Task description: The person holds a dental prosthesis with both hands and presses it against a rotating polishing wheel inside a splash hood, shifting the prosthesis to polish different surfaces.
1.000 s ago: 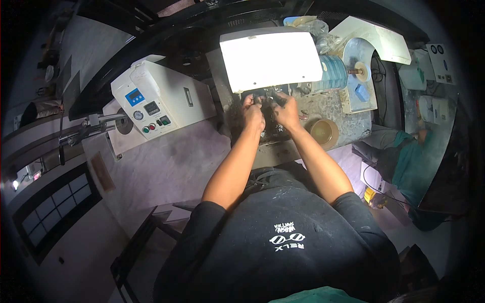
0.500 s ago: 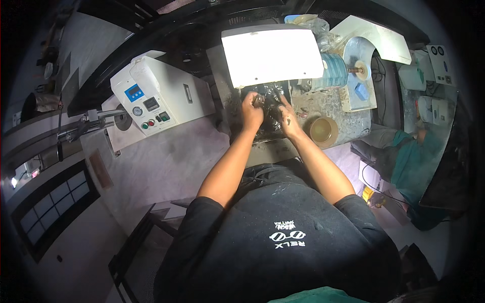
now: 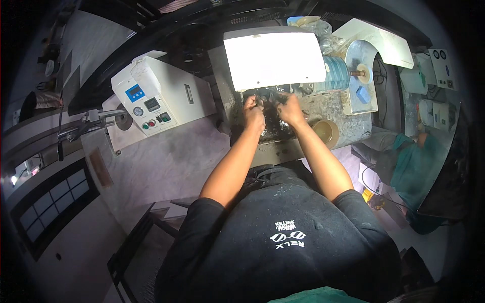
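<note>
Apparently, in the head view, handwork was being done at the upper centre, just below a bright white cover (image 3: 275,59). Dark, wet-looking material (image 3: 273,121) was seen between the left hand (image 3: 255,115) and right hand (image 3: 290,109); their fingers were curled, but whether anything was gripped could not be told. Working this material was judged the step in hand; steady two-handed control seemed called for next.

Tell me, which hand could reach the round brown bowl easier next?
Probably the right hand: it's nearer the bowl, which sits to its right. The left hand is farther away.
</note>
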Tool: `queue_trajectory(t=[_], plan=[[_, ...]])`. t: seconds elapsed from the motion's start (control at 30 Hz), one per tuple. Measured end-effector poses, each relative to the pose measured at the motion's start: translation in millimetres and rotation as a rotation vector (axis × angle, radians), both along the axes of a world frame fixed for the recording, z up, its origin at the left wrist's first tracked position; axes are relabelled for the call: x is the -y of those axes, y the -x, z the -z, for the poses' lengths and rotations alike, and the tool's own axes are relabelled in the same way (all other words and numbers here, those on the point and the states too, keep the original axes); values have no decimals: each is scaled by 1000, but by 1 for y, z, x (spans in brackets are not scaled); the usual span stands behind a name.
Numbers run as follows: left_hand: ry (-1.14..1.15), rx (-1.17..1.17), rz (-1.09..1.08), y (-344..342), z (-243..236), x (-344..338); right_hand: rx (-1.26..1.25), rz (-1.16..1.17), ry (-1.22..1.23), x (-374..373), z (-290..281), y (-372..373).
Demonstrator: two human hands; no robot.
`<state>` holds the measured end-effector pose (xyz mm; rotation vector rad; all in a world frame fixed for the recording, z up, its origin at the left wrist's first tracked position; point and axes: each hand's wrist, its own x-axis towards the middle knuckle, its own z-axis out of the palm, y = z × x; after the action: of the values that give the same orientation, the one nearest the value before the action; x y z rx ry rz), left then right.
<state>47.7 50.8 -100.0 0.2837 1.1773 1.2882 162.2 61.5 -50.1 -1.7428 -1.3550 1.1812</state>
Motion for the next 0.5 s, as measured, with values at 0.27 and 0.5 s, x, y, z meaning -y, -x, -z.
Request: queue_trajectory(t=[0.27,0.5], plan=[[157,54,-220,-1,1,-27,196,103,-19,-22,-11,22],[81,86,-104,-7,-8,-9,85,161,-132,-2,-1,13]])
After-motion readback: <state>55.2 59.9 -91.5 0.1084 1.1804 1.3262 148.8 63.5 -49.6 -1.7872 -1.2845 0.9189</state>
